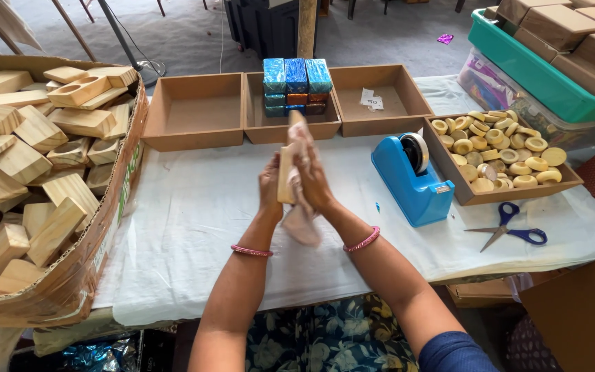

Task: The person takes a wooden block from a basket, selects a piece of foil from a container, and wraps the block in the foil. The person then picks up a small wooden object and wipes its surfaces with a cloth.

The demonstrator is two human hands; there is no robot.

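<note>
Both hands work above the middle of the white-covered bench: the left hand grips a wooden block upright, the right hand presses a pale cloth against it. Open room lies around them, the cardboard box at the left edge, the blue tape dispenser right.

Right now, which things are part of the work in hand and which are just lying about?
In hand: left hand, right hand, wooden block, pink cloth.
Lying about: tape dispenser, scissors, carton of wooden blocks, foil-wrapped blocks, tray of round pieces.

A large cardboard box of pale wooden blocks stood at the white-clothed table's left edge; a blue tape dispenser and blue-handled scissors lay toward its right edge; three brown trays lined the far edge.
</note>
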